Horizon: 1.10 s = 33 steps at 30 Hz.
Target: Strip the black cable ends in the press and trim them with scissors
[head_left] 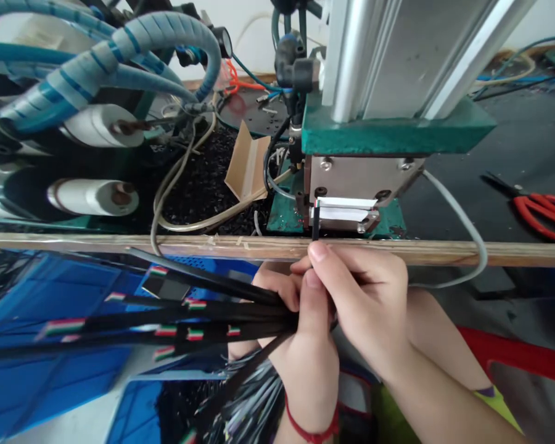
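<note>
My left hand (pixel 312 354), with a red cord at its wrist, is closed round a bundle of black cables (pixel 240 311). Their loose ends fan out to the left and show short red, white and green wire tips. Beside it, my right hand (pixel 372 302) pinches one thin black cable (pixel 315 227) between thumb and finger. That cable stands up past the bench edge, its tip at the left end of the white strips on the metal press block (pixel 351 176). Part of the fingers behind the bundle is hidden.
Above the block rises a silver cylinder on a green plate (pixel 398 132). Red-handled cutters (pixel 546 213) lie at the right. Hoses (pixel 166 43) and white rollers (pixel 97 197) fill the left, near a folded cardboard piece (pixel 247 163). Blue bins (pixel 50 370) and cut wires (pixel 254 401) sit below the wooden bench edge (pixel 74 242).
</note>
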Tool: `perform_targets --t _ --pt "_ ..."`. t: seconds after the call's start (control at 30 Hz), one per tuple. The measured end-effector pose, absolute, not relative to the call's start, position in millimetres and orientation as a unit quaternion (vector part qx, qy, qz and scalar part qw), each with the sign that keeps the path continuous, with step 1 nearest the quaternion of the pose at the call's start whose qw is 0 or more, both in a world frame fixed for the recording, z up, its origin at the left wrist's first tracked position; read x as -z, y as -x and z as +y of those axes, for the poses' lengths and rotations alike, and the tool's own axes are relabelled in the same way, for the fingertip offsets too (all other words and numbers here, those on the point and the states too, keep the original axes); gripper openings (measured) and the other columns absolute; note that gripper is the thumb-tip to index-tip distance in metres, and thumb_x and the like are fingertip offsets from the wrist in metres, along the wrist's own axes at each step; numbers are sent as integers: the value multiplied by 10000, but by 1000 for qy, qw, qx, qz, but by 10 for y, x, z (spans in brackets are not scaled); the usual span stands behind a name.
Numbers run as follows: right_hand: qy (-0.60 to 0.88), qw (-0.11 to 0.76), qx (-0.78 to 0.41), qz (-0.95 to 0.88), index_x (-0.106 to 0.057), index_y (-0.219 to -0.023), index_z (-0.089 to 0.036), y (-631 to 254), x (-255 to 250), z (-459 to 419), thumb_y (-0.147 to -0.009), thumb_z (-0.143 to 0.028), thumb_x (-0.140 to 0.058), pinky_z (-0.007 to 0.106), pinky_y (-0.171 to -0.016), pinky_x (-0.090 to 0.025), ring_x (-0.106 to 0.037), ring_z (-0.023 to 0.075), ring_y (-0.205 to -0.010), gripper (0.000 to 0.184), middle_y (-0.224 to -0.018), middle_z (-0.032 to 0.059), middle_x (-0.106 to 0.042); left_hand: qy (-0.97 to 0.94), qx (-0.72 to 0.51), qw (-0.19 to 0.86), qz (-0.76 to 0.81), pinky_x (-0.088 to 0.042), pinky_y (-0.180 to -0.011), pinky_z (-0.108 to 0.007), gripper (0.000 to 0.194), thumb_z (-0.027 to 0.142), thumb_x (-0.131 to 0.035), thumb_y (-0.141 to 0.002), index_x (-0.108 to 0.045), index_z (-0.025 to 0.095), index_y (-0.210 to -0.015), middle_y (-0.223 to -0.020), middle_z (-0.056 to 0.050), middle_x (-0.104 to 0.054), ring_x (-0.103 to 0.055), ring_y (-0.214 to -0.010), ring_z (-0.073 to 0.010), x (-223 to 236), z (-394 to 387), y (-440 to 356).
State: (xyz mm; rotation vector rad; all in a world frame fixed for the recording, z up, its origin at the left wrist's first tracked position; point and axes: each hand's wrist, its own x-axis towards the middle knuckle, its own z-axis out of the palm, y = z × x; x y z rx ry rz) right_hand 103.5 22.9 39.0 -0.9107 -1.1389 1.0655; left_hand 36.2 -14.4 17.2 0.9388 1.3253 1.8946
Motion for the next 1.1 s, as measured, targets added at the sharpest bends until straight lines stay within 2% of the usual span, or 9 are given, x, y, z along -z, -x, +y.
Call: perform_targets --t 0.13,0.23,0.37,0.47,0.67,0.77,0.9,1.0,1.1 --pt "398 618 -525 -429 -846 -645 -230 -994 -432 217 -1001 -361 -879 239 -366 -375 -549 127 -369 380 -460 -13 -655 -390 -700 292 522 -478 -567 -321 509 371 -801 -1106 -443 252 -764 -747 31 -442 -515 -632 -158 -267 -175 -383" --pt "371 609 -589 -380 -842 -636 -235 -970 -453 208 -989 -405 -864 232 -299 -294 -490 124 -303 392 -410 -21 -609 -372 -711 293 520 -456 -529 -321 507 402 -786 -1108 -438 260 -768 -725 25 -423 -491 -616 -170 -261 -224 -409" --pt "353 582 -642 -354 -812 -622 -246 -985 -480 237 -970 -478 -860 228 -273 -278 -449 116 -274 421 -397 -25 -594 -328 -717 366 495 -360 -423 -316 503 408 -832 -1071 -426 279 -804 -685 52 -457 -360 -479 -138 -305 -240 -419" --pt "338 566 -678 -325 -788 -602 -254 -996 -517 278 -931 -506 -889 220 -268 -281 -437 113 -271 427 -385 -32 -569 -341 -707 379 491 -289 -392 -302 492 374 -832 -1076 -422 280 -823 -634 71 -424 -291 -448 -126 -398 -218 -405" --pt "311 562 -707 -295 -740 -556 -251 -951 -568 314 -957 -425 -845 195 -272 -297 -428 97 -274 449 -374 -47 -518 -347 -703 399 475 -436 -453 -282 504 306 -785 -1113 -380 261 -815 -627 68 -420 -452 -480 -115 -520 -149 -386" --pt "339 561 -694 -299 -708 -550 -256 -926 -578 309 -992 -436 -798 200 -274 -294 -441 98 -275 485 -372 -52 -517 -350 -699 395 482 -432 -442 -266 526 299 -792 -1105 -363 253 -805 -629 63 -404 -440 -483 -112 -535 -110 -395" --pt "335 576 -689 -285 -603 -503 -236 -893 -603 316 -995 -331 -766 185 -293 -303 -432 77 -294 527 -383 -61 -508 -355 -707 389 472 -373 -415 -256 507 291 -771 -1112 -360 264 -817 -625 61 -363 -382 -483 -118 -506 -77 -388" --pt "325 591 -684 -277 -512 -455 -229 -871 -632 338 -950 -241 -749 169 -310 -300 -415 60 -313 549 -380 -63 -483 -371 -696 385 480 -339 -408 -257 427 184 -678 -1135 -384 279 -840 -650 62 -316 -322 -482 -124 -478 -89 -324" --pt "305 593 -693 -273 -498 -451 -217 -865 -648 355 -947 -180 -720 159 -323 -292 -412 53 -333 544 -391 -60 -488 -420 -640 396 507 -390 -454 -249 358 68 -555 -1141 -431 288 -888 -688 51 -341 -379 -533 -144 -473 -130 -235"
